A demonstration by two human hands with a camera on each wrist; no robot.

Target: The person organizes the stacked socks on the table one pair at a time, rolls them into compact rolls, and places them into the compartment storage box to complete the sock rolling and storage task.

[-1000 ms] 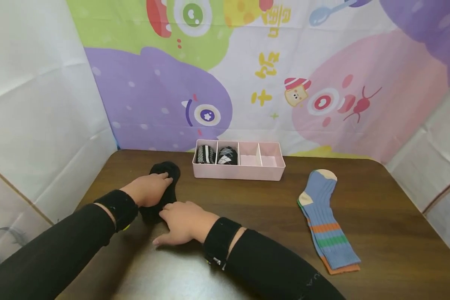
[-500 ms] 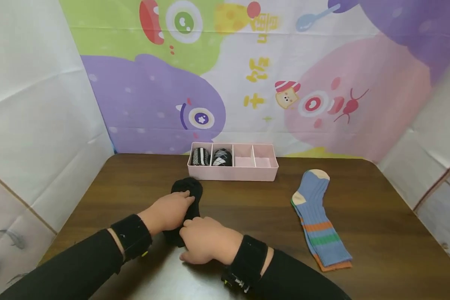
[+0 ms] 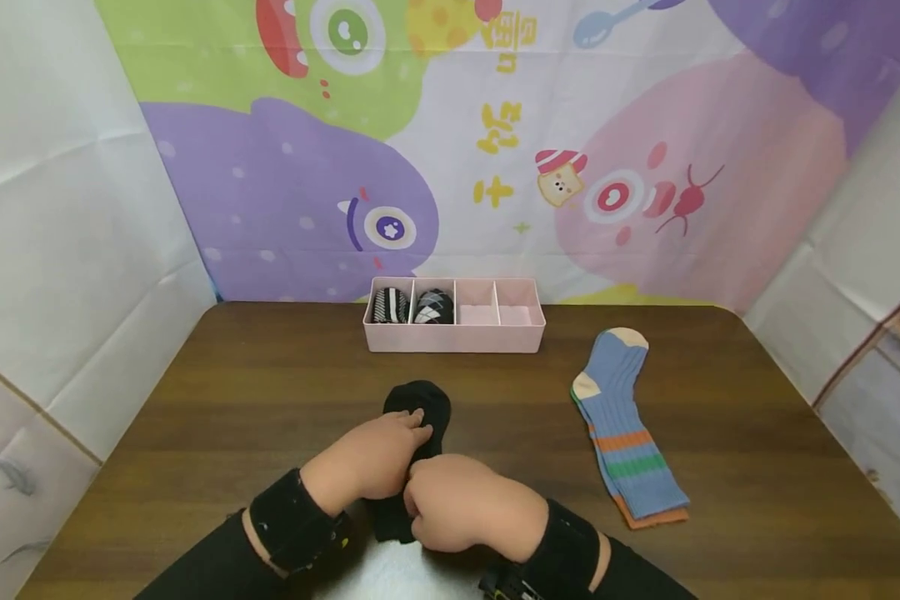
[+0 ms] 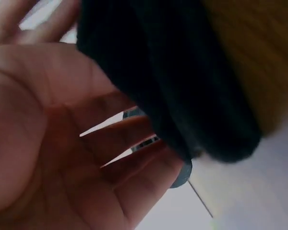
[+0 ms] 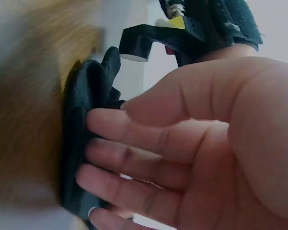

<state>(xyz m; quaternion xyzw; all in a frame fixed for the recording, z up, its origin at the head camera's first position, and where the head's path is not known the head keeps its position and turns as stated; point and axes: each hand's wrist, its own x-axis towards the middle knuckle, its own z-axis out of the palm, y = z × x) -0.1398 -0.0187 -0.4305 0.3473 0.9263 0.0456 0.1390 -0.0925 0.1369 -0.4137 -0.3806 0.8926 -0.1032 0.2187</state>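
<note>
A pair of black socks lies on the brown table in front of me, toe end pointing away. My left hand rests on its upper part; in the left wrist view the fingers are fairly straight against the dark fabric. Lower down, my right hand touches the socks' right side. The right wrist view shows its fingertips against the black socks, with the thumb lying near the index finger. Both hands partly cover the socks in the head view.
A pink divided box stands at the table's back. Its two left compartments hold a rolled striped sock and a rolled argyle sock. Blue striped socks lie to the right on the table. A cartoon cloth hangs behind.
The black socks have slid right and toward me, from the table's left side to near its front middle, with both hands on them. The box and blue socks stay put; the view shifts slightly.
</note>
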